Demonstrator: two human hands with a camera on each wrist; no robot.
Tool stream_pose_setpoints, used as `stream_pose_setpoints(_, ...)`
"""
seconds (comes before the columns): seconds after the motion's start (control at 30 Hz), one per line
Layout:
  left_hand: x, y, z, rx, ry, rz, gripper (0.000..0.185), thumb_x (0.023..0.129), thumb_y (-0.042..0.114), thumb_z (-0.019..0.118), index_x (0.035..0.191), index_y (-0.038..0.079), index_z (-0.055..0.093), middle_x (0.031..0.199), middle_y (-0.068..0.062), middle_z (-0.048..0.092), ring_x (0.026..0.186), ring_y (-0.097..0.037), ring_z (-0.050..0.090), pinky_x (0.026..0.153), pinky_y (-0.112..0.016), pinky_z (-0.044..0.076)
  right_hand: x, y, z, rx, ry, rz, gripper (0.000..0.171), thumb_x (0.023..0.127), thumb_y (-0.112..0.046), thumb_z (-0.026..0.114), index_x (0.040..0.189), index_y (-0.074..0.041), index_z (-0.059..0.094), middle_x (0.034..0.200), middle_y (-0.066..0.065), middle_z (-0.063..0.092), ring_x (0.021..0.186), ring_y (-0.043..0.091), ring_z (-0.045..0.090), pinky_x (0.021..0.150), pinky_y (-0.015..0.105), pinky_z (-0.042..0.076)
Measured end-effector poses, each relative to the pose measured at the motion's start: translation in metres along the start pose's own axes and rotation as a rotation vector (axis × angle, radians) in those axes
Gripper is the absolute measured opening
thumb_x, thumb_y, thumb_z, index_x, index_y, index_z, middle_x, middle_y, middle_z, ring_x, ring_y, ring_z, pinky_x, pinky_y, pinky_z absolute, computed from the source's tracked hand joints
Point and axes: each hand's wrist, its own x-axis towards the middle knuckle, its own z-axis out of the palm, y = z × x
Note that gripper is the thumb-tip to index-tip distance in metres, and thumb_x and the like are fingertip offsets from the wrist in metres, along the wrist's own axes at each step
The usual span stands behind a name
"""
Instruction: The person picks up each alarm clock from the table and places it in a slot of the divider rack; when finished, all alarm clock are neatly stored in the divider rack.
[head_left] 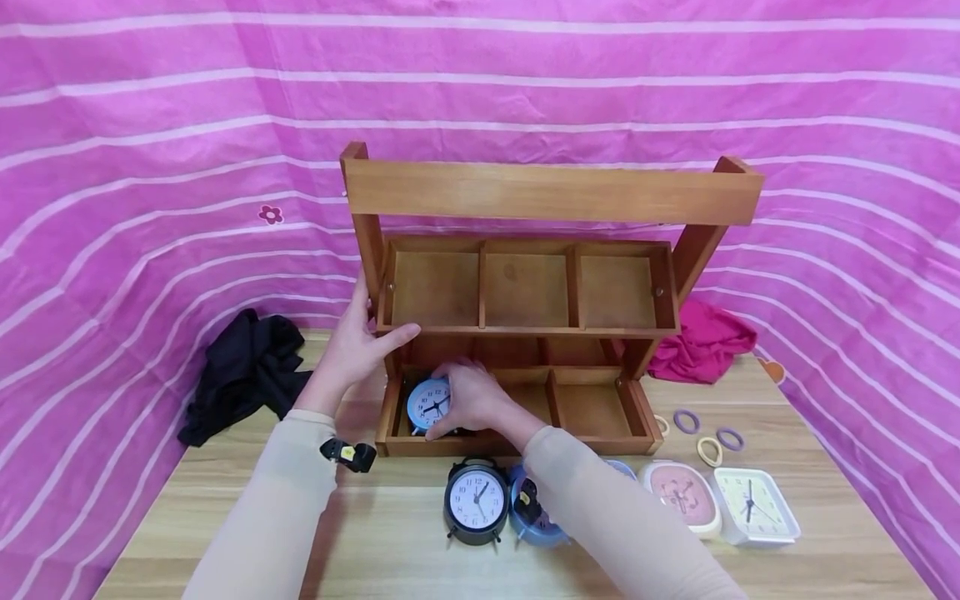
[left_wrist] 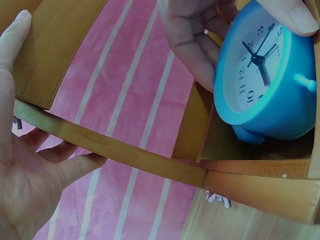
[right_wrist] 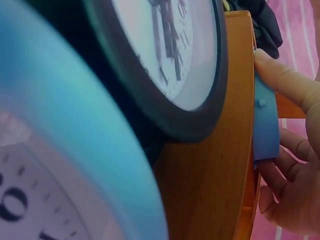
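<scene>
Head view, right hand (head_left: pixel 468 398) gripping blue clock (head_left: pixel 427 405), left hand (head_left: pixel 352 346) spread on shelf (head_left: pixel 551 193)

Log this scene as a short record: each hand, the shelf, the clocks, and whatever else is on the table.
left hand: rests on the left post of the wooden shelf, fingers straight
right hand: grips the blue clock
blue clock: in the shelf's lower left compartment
upper compartments: three, nothing in them
table front: black clock, pink clock, white clock
rings: right of the shelf
cloths: black cloth at left, pink cloth at right
</scene>
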Motion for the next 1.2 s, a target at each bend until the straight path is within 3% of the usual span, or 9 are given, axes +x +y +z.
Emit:
stream_pose_setpoints(0.13, -0.001, 0.004, -0.001, -0.004, -0.005, -0.016, 0.107, 0.094, 0.028, 0.079, 0.165, 0.049, 0.001, 0.168, -0.008, 0.029, 0.147, -0.041, 0.041, 0.108, -0.068, 0.044, 0.004, 0.003, 0.002, 0.031, -0.047, 0.051, 0.083, 0.066, -0.046, 0.099, 0.133, -0.014, 0.061, 0.126, 0.003, 0.065, 0.117, 0.022, 0.055, 0.105, 0.052, 0.044)
stream_pose_setpoints(0.27, 0.004, -0.007, -0.001, 0.005, 0.005, 0.005, 0.108, 0.092, 0.031, 0.081, 0.163, 0.052, 0.003, 0.168, -0.006, 0.030, 0.146, -0.040, 0.043, 0.104, -0.068, 0.047, 0.006, 0.006, 0.003, 0.068, -0.090, 0.065, 0.080, 0.069, -0.045, 0.097, 0.133, -0.012, 0.061, 0.124, 0.004, 0.065, 0.114, 0.022, 0.056, 0.100, 0.051, 0.044)
stream_pose_setpoints(0.67, 0.003, -0.011, 0.000, 0.003, 0.012, 0.036, 0.104, 0.091, 0.041, 0.081, 0.161, 0.058, 0.005, 0.165, -0.006, 0.032, 0.144, -0.040, 0.045, 0.103, -0.069, 0.047, 0.004, 0.007, 0.003, 0.066, -0.116, 0.076, 0.078, 0.073, -0.047, 0.095, 0.136, -0.015, 0.062, 0.127, 0.003, 0.065, 0.117, 0.023, 0.054, 0.102, 0.053, 0.042)
stream_pose_setpoints(0.93, 0.004, -0.010, -0.001, 0.000, 0.014, 0.039, 0.104, 0.092, 0.041, 0.080, 0.160, 0.058, 0.005, 0.167, -0.004, 0.031, 0.145, -0.039, 0.043, 0.106, -0.068, 0.045, -0.006, 0.009, 0.000, 0.022, -0.014, 0.018, 0.087, 0.073, -0.050, 0.093, 0.147, -0.023, 0.057, 0.149, 0.003, 0.056, 0.137, 0.030, 0.047, 0.113, 0.070, 0.031)
stream_pose_setpoints(1.2, 0.001, -0.007, 0.000, 0.004, 0.000, -0.007, 0.108, 0.090, 0.044, 0.081, 0.158, 0.062, -0.001, 0.171, -0.001, 0.024, 0.150, -0.040, 0.037, 0.106, -0.070, 0.044, -0.029, 0.014, -0.011, 0.107, 0.050, -0.073, 0.092, 0.074, -0.057, 0.089, 0.151, -0.024, 0.052, 0.147, 0.004, 0.056, 0.136, 0.027, 0.047, 0.110, 0.068, 0.033)
